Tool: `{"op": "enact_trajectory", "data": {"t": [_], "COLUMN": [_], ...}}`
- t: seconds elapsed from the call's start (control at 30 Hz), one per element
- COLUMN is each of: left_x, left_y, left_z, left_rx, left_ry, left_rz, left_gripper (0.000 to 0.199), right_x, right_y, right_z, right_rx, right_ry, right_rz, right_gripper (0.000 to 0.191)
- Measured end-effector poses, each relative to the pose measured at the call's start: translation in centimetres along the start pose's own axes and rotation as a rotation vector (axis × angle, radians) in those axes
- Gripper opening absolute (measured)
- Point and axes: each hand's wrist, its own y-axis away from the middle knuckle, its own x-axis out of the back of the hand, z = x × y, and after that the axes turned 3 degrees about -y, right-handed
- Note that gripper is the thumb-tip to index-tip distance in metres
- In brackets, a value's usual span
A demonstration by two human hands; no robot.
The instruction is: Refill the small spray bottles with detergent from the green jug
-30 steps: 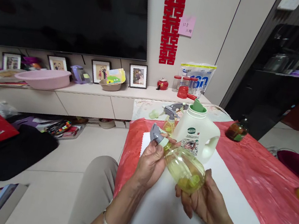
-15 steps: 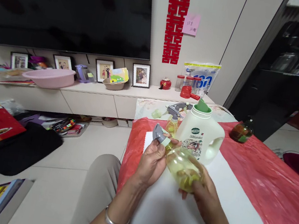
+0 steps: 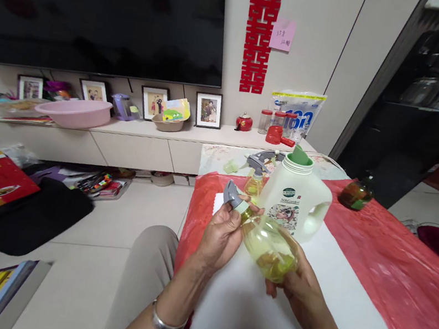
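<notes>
A clear yellow-green spray bottle point(image 3: 267, 245) is held tilted over the white cloth point(image 3: 248, 315), its grey spray head point(image 3: 233, 194) up to the left. My left hand point(image 3: 222, 235) is closed round the neck, just below the spray head. Fingers of my right hand point(image 3: 301, 282) wrap round the bottle's base. A little yellowish liquid shows at the bottom. Just behind stands a large pale green jug point(image 3: 306, 201) with a green piece in its open mouth. Another spray bottle point(image 3: 254, 184) is upright to the jug's left.
Red plastic sheeting point(image 3: 381, 253) covers the table around the cloth. A brown pump bottle point(image 3: 356, 193) stands at the right. Grey spray heads point(image 3: 268, 155) lie behind the jug. Along the wall, a ledge point(image 3: 136, 131) holds a pink basin point(image 3: 77, 111), framed photos and red-lidded jars.
The bottle has turned slightly between my hands, and my right fingers have shifted lower round its base. Both hands keep hold of it.
</notes>
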Motion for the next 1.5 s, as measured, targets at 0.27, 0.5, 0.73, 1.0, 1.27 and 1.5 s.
{"op": "enact_trajectory", "data": {"t": [0.27,0.5,0.73,1.0,1.27,1.5], "left_x": [-0.1,-0.3,0.6,0.2,0.3,0.7], "left_y": [0.2,0.1,-0.1,0.2,-0.1,-0.1], "left_z": [-0.5,-1.3,0.1,0.6,0.6,-0.2], "left_rx": [-0.035,-0.055,0.057,0.021,0.047,0.004], "left_ry": [0.052,-0.007,-0.108,-0.127,-0.059,0.031], "left_rz": [0.071,0.120,-0.065,-0.164,-0.127,0.014], "left_gripper": [0.036,0.039,0.038,0.040,0.038,0.027], "right_x": [-0.9,-1.5,0.2,-1.4,-0.9,-0.9], "right_y": [-0.8,-0.9,-0.9,-1.7,-1.3,-1.0], "right_z": [0.7,1.1,1.4,0.9,0.9,2.2], "right_rx": [-0.045,0.164,0.191,-0.468,-0.430,-0.205], "right_ry": [-0.086,0.296,0.310,-0.439,-0.488,-0.369], "right_rz": [0.067,0.139,0.196,-0.009,-0.027,-0.153], "right_gripper": [0.096,0.103,0.093,0.101,0.109,0.099]}}
